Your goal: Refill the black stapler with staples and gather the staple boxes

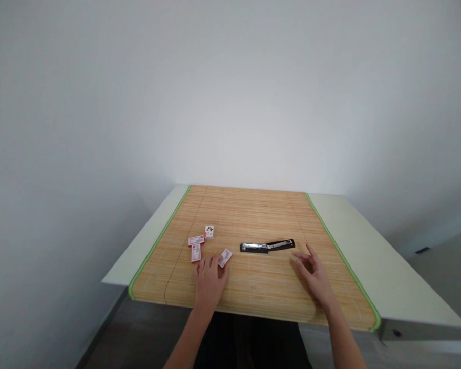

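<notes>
Small red-and-white box (pixel 225 257) lying tilted on the bamboo mat, touched at its near end by the fingertips of the left hand (pixel 209 281); fingers stretched flat and loose over the mat, not clenched, nothing gripped. Just left of that, two more red-and-white boxes: one (pixel 195 252) standing lengthwise, another (pixel 196 240) lying crosswise just behind it, the pair nearly touching at a corner. Slightly farther back, a fourth small box (pixel 209 231), upright, with a dark mark on its white face; print too small to read. To the right, a black stapler (pixel 268 246) swung open flat, its metal rail showing, stretched left to right across the middle of the mat. Right hand (pixel 314 272) near the stapler's right end, released, fingers spread and slightly curled, fingertips close to the stapler but apart from it; empty. Bamboo mat (pixel 253 215) with green edging covering the middle of a pale table (pixel 369 246), bare strips of tabletop on both sides. Plain white wall (pixel 230 92) behind, grey floor below at left.
</notes>
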A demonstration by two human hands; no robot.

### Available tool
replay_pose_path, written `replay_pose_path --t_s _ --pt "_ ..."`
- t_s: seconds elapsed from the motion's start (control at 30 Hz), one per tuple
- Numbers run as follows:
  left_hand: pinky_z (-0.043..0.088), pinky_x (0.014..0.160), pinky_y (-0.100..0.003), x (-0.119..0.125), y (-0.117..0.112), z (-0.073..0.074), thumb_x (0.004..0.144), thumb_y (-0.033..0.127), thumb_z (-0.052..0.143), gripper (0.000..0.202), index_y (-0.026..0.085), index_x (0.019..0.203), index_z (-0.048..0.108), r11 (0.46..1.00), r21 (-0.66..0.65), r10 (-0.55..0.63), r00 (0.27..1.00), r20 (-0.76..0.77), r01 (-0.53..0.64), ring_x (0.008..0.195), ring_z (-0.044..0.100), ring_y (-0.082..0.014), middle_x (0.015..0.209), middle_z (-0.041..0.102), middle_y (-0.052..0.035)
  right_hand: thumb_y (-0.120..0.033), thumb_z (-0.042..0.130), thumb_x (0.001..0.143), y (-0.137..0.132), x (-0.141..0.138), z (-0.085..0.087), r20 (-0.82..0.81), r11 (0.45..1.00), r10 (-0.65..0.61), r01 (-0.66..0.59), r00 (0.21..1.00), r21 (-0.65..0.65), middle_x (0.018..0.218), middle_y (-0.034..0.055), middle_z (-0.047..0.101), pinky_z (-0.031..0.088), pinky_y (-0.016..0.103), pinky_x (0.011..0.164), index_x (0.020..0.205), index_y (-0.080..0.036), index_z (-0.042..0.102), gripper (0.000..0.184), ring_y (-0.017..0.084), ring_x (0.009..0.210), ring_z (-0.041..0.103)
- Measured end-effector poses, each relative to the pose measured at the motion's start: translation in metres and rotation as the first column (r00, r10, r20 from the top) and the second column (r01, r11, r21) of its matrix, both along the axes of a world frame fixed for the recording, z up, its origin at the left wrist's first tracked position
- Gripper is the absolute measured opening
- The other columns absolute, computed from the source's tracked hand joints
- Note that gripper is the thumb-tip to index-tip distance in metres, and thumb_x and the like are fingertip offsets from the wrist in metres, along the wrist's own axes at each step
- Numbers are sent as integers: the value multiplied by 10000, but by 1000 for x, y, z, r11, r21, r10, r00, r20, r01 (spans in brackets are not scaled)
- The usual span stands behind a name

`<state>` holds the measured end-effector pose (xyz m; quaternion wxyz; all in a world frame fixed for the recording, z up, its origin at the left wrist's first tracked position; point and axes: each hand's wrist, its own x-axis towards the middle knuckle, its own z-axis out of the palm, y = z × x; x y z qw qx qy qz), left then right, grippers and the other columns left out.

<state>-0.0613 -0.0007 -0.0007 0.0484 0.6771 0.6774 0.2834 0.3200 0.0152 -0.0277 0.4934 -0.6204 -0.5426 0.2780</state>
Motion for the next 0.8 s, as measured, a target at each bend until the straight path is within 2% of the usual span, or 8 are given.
replay_pose_path --t_s 0.07,0.17,0.27,0.37,0.43,0.6,0.8 --pt "421 1026 -461 7 -4 -1 923 254 611 258 282 1172 670 991 -34 -129 989 72 132 1134 572 -289 1179 678 -63 -613 666 875 -6 -3 -2 -5 1000 -15 15 1000 4 1196 102 729 431 538 1118 1583 -242 325 870 287 1148 665" --pt "435 999 -420 17 -5 1 904 224 633 269 297 1160 675 928 -60 -354 922 159 367 1113 585 -260 1198 691 -32 -601 659 879 -11 -8 -3 18 1000 2 -2 1000 7 1075 84 737 474 498 1065 1504 -223 426 767 265 1038 685" --pt "429 1017 -417 28 1 6 879 233 682 370 326 1236 654 862 -73 -474 850 231 501 1140 580 -256 1232 693 -13 -594 656 876 -12 -14 0 128 1000 23 -23 991 1 967 70 723 505 473 996 1282 -214 604 558 258 952 671" --pt "409 1070 -432 31 8 9 803 298 795 649 338 1402 548 851 -71 -485 829 278 521 1220 544 -270 1318 653 -20 -586 640 882 -12 -20 6 292 998 66 -69 954 0 990 93 722 492 489 987 1008 -233 703 381 287 997 639" --pt "397 1090 -441 29 13 8 752 366 852 717 323 1401 550 854 -71 -481 833 272 516 1255 519 -283 1347 623 -33 -557 631 898 -14 -25 9 361 989 139 -147 922 -7 1045 93 718 473 498 1008 962 -253 728 325 299 1061 619" --pt "402 1048 -425 21 18 5 777 441 836 434 324 1171 696 846 -91 -497 839 224 525 1206 528 -273 1242 635 -25 -482 710 871 -20 -55 13 436 953 280 -303 855 -20 1144 80 664 446 489 1050 1031 -307 768 245 306 1175 562" --pt "392 1030 -422 26 22 6 799 429 820 372 324 1142 721 837 -96 -507 829 237 539 1197 528 -274 1236 649 -29 -423 757 851 -19 -87 17 436 936 323 -352 840 -16 1150 80 626 447 504 1043 1035 -322 780 211 314 1169 546"
